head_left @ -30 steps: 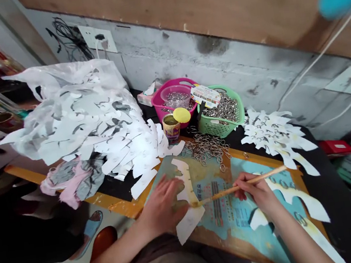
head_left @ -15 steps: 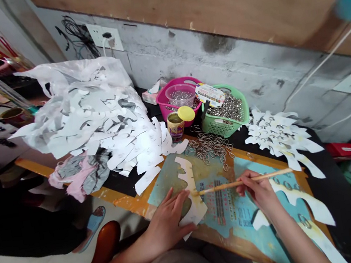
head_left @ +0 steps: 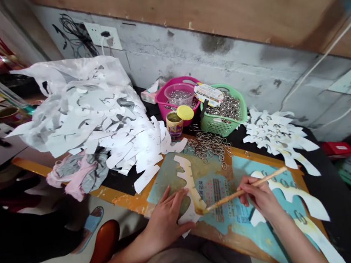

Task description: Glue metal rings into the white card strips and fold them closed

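My left hand (head_left: pixel 164 221) lies flat with its fingers stretched out, pressing on the lower left of a white scalloped cut-out (head_left: pixel 187 173). In my right hand (head_left: pixel 258 198) is a thin wooden-handled brush (head_left: pixel 228 198), its bristles touching the cut-out's lower right edge, where a yellowish wet smear shows. A blue printed sheet (head_left: pixel 221 228) lies beneath the cut-out. To the right, by my right wrist, rest more white cut-outs (head_left: pixel 304 198) with metal rings on them. A heap of loose metal rings (head_left: pixel 209 144) sits just beyond the sheet.
Behind the rings stand an open tin (head_left: pixel 175 127), a pink basket (head_left: pixel 162 102) and a green basket (head_left: pixel 216 127) of metal rings. White cut-outs (head_left: pixel 93 113) are heaped left; finished-looking ringed ones (head_left: pixel 275 134) lie right. A cloth (head_left: pixel 81 174) lies near the left edge. A person's sandaled foot (head_left: pixel 93 223) is at left.
The brush tip has moved down along the cut-out's right edge toward its lower corner, leaving a yellowish smear. My left hand stays on the cut-out.
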The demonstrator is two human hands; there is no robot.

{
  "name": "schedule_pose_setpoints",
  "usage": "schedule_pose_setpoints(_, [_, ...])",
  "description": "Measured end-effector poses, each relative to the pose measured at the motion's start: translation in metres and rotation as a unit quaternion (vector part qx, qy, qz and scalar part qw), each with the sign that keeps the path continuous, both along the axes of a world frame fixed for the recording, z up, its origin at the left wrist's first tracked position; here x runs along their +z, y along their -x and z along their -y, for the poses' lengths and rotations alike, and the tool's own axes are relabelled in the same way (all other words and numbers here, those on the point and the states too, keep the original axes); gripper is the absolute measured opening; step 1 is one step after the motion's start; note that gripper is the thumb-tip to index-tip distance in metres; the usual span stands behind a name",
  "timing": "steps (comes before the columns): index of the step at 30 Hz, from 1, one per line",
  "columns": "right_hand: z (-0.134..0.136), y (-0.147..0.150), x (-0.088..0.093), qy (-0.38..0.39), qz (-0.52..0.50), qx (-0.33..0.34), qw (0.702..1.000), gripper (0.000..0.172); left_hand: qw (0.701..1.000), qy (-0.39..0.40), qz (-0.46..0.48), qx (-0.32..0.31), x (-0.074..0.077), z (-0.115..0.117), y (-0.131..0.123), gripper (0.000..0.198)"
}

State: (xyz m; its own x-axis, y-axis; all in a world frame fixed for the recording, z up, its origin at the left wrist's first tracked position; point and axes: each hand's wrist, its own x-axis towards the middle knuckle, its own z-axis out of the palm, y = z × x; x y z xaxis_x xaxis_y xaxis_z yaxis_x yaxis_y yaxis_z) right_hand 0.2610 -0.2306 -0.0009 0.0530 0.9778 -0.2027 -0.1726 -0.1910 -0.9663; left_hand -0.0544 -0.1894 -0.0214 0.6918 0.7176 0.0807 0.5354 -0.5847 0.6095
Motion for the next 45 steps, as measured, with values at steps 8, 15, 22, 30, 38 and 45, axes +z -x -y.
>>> schedule_pose_setpoints(8, [0.013, -0.028, 0.014, -0.037, 0.066, -0.054, 0.996, 0.024, 1.0, 0.014, -0.001, 0.004, 0.003, 0.001, -0.001, 0.081])
schedule_pose_setpoints(15, [0.015, -0.015, 0.011, -0.038, 0.035, -0.058, 0.997, 0.026, 1.0, -0.002, 0.008, 0.006, -0.003, 0.0, 0.0, 0.085])
schedule_pose_setpoints(22, [0.014, -0.002, 0.004, -0.006, 0.01, -0.057, 0.998, 0.027, 1.0, 0.01, 0.01, 0.007, 0.003, 0.0, 0.0, 0.082])
schedule_pose_setpoints(30, [0.017, -0.006, 0.001, 0.015, 0.031, -0.012, 0.999, 0.03, 1.0, 0.01, 0.013, 0.009, 0.003, 0.001, -0.001, 0.082])
schedule_pose_setpoints(38, [0.013, -0.045, 0.029, -0.121, 0.086, -0.22, 0.964, 0.021, 1.0, 0.013, 0.004, 0.006, 0.002, 0.0, -0.001, 0.081])
schedule_pose_setpoints(45, [-0.023, -0.021, 0.043, -0.175, 0.043, -0.226, 0.957, 0.025, 1.0, -0.003, 0.014, -0.002, -0.002, 0.0, -0.001, 0.087])
